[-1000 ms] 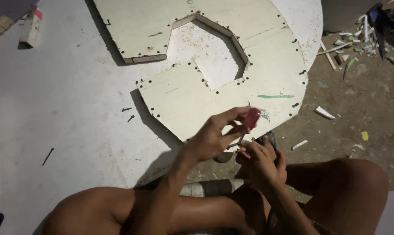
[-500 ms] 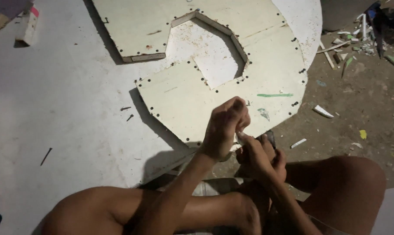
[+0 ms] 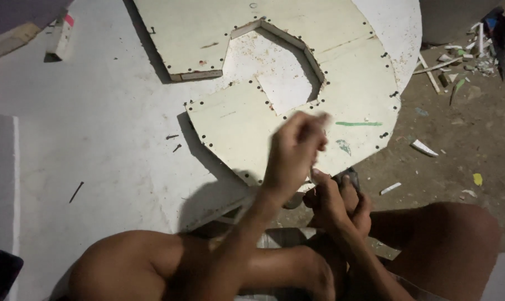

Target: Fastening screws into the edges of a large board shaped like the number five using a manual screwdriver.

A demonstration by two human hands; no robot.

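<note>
My left hand (image 3: 294,147) is raised and blurred over the near edge of a pale cream curved board (image 3: 241,128), fingers curled; what it holds, if anything, is lost in the blur. Just below it, my right hand (image 3: 337,202) is closed around a small dark object (image 3: 348,177) at the board's near rim. The board has an angular cut-out (image 3: 277,72) and rows of small dark screw heads along its edges. It lies on a large white round panel (image 3: 96,139).
Loose dark screws (image 3: 172,137) and a thin nail (image 3: 76,191) lie on the white panel. A small white box (image 3: 60,36) stands at the far left. Scraps and strips (image 3: 425,147) litter the dirt ground (image 3: 464,128) on the right. My bare knees frame the bottom.
My left hand, which showed a reddish thing between its fingers a second ago, has lifted and swung above the board edge; it is now blurred. My right hand has stayed at the rim.
</note>
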